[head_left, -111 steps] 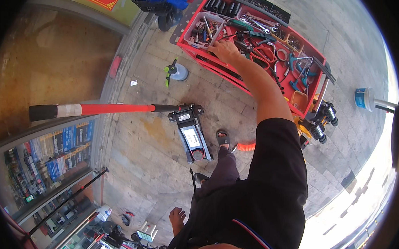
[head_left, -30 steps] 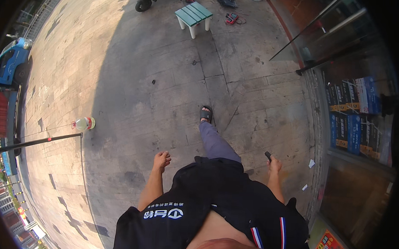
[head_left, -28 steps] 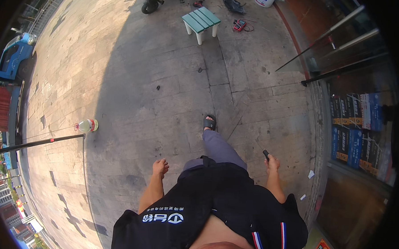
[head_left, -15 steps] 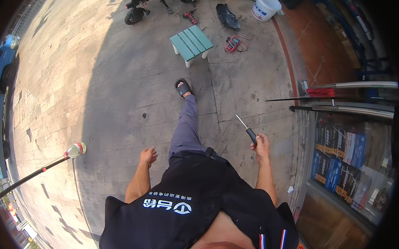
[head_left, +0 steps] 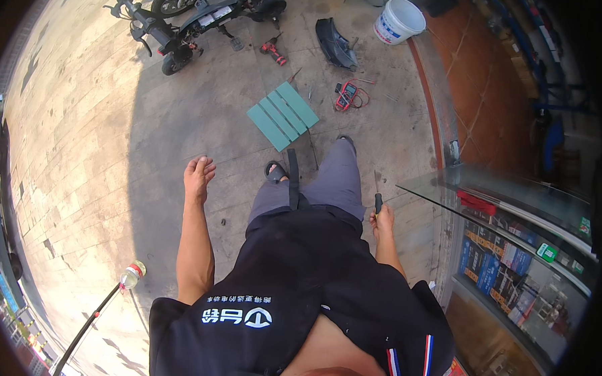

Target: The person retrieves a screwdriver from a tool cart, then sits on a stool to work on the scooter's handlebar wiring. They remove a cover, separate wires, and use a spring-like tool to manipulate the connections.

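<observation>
My right hand (head_left: 383, 222) is closed around a screwdriver (head_left: 379, 203) with a black handle; its thin shaft points away from me and is faint against the paving. Out to the left, my left hand (head_left: 197, 177) hangs in the air with nothing in it, its fingers loosely bent and apart. Ahead of my feet stands a low stool (head_left: 282, 116) with a green slatted top. A red cordless drill (head_left: 273, 52) lies beyond it, and a red multimeter (head_left: 346, 95) with its leads rests to its right.
An electric scooter (head_left: 201, 22) stands at the far left. A dark curved plastic panel (head_left: 335, 43) and a white bucket (head_left: 399, 21) are at the back. Along the right is a glass display case (head_left: 506, 264) holding boxes. A pole with a bottle (head_left: 133, 273) stands at left.
I have come closer to the stool, and more of the scooter shows. My left hand has reached forward and left, its fingers loosening. The screwdriver stays in my right hand, now pointing more straight ahead.
</observation>
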Tool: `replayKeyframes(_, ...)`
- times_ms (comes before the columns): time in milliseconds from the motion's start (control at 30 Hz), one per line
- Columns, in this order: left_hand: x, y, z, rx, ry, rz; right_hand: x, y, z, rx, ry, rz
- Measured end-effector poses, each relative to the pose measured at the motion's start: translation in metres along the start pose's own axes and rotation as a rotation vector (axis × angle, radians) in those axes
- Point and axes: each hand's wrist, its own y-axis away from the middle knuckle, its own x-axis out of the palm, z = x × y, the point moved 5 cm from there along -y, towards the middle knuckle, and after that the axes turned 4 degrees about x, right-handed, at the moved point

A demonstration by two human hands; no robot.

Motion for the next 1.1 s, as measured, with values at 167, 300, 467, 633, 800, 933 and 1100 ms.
replayKeyframes(167, 0.002, -0.040, -0.003, -0.065, 0.276, -0.115, 0.127, -0.021, 0.155, -0.154, 0.238, 0.086)
replayKeyframes(300, 0.014, -0.059, 0.043, -0.174, 0.531, -0.283, 0.231, -0.053, 0.269, -0.332, 0.421, 0.219)
replayKeyframes(467, 0.087, -0.099, 0.048, -0.248, 0.747, -0.449, 0.398, -0.149, 0.366, -0.462, 0.544, 0.486)
replayKeyframes(633, 0.199, -0.168, -0.016, -0.327, 0.681, -0.519, 0.574, -0.243, 0.409, -0.502, 0.845, 0.848)
replayKeyframes(800, 0.262, -0.229, -0.059, -0.430, 0.520, -0.450, 0.632, -0.257, 0.377, -0.471, 1.192, 0.985)
replayKeyframes(933, 0.284, -0.286, -0.055, -0.494, 0.544, -0.394, 0.680, -0.245, 0.352, -0.599, 1.232, 1.004)
replayKeyframes(1100, 0.288, -0.364, -0.022, -0.562, 0.556, -0.205, 0.716, -0.249, 0.300, -0.505, 1.329, 0.938)
